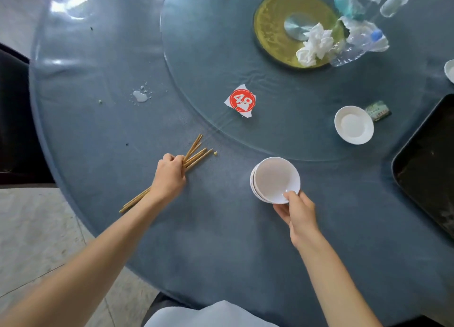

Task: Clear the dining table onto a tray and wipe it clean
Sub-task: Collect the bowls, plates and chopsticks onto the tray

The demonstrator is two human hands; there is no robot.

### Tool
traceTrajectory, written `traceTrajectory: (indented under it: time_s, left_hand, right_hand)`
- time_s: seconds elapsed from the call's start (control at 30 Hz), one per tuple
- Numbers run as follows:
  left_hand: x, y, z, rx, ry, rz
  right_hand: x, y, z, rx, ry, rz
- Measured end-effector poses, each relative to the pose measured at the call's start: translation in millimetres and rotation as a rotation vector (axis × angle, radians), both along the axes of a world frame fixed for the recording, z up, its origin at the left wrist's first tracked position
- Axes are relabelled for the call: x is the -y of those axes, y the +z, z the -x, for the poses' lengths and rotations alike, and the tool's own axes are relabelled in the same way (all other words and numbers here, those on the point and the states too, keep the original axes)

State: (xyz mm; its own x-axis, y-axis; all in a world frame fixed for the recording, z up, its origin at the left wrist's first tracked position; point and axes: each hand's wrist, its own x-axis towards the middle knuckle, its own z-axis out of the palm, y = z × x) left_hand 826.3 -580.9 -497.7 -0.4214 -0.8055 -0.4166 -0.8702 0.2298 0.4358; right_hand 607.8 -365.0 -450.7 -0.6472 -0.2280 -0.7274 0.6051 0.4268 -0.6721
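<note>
- The left hand (169,176) reaches out from seven o'clock, forearm stretched over the rim of the round blue tabletop (221,240), knuckles up.
- Its grip is closed round a bundle of wooden chopsticks (195,152); the tips fan out toward one o'clock beyond the fingers, and the other ends stick out behind the wrist toward seven o'clock.
- The right hand (298,212) comes in from five o'clock, palm turned left.
- Its grip pinches the near rim of a stack of white bowls (275,179), thumb on the inner edge and fingers underneath; the stack is tilted, its opening facing the camera.
- A crumb (215,153) lies just beside the chopstick tips.
- A glass turntable (208,44) covers the tabletop's middle, with a yellow disc (272,19) under it at twelve o'clock.
- On the turntable: a red number card (242,101), a single white bowl (353,125) with a small green packet (378,110) touching it, crumpled white tissue (315,44), and a crushed plastic bottle (361,41).
- A dark tray (427,169) sits at the three o'clock edge.
- A small puddle (140,96) lies at ten o'clock.
</note>
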Motion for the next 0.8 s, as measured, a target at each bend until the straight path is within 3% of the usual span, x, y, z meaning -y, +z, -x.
traceTrajectory:
  time_s: [0.3,0.47,0.6,0.8]
  left_hand:
    - [14.9,-2.1,-2.3,0.052,-0.064,0.064]
    - [21.0,-0.7,6.9,0.176,-0.136,0.091]
    - [19.9,-5.3,11.0,0.263,-0.178,0.097]
    - [17.8,-10.2,7.7,0.161,-0.227,0.067]
  right_hand:
    - [4.7,-12.7,-9.6,0.018,-0.108,0.006]
    - [10.1,-18.3,-15.2,0.213,-0.257,0.161]
    - [11.3,-24.5,-21.7,0.227,-0.306,0.23]
    - [1.0,-25.0,-30.4,0.198,-0.333,0.23]
